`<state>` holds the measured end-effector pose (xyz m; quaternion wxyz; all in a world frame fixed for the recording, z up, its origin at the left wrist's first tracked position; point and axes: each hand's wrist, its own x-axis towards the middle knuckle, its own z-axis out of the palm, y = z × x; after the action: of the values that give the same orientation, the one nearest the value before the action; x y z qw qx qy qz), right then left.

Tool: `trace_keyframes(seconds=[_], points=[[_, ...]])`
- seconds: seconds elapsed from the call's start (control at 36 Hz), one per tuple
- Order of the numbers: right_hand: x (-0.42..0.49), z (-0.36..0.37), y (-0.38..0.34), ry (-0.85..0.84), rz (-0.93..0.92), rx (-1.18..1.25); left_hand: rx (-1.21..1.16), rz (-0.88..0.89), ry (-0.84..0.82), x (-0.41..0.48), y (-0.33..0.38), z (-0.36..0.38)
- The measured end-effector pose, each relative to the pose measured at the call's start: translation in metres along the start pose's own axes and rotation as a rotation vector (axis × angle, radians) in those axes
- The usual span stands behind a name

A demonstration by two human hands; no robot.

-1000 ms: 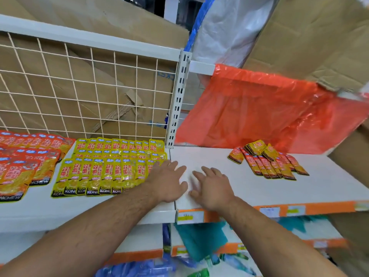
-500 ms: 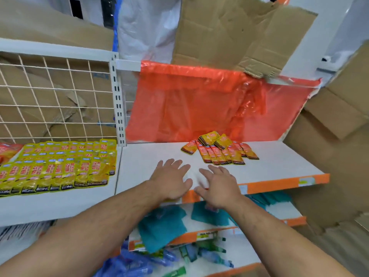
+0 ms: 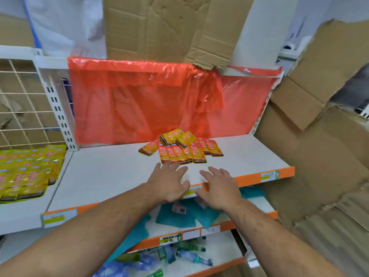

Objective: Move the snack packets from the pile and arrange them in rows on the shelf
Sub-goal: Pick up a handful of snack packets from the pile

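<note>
Your left hand (image 3: pixel 169 181) and right hand (image 3: pixel 218 187) hover flat, fingers spread, grasping nothing, near shelf (image 3: pixel 111 172) front edge; packet pile (image 3: pixel 180 146) just beyond fingertips.

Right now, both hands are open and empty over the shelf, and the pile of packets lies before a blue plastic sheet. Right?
Not quite: the head view shows the plastic sheet behind the pile of packets is orange-red, not blue. The left hand and right hand are indeed open and empty over the shelf.
</note>
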<state>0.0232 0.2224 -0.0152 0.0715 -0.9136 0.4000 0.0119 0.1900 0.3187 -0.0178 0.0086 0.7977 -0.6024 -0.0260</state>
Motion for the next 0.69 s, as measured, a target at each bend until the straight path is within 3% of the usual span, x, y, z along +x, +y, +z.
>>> trace_keyframes(seconds=[0.36, 0.69], points=[[0.088, -0.007, 0.075, -0.012, 0.083, -0.009, -0.019, 0.108, -0.026, 0.141, 0.025, 0.01], [0.16, 0.002, 0.112, -0.01, 0.03, 0.008, 0.026, 0.137, 0.02, 0.216, 0.027, 0.025]])
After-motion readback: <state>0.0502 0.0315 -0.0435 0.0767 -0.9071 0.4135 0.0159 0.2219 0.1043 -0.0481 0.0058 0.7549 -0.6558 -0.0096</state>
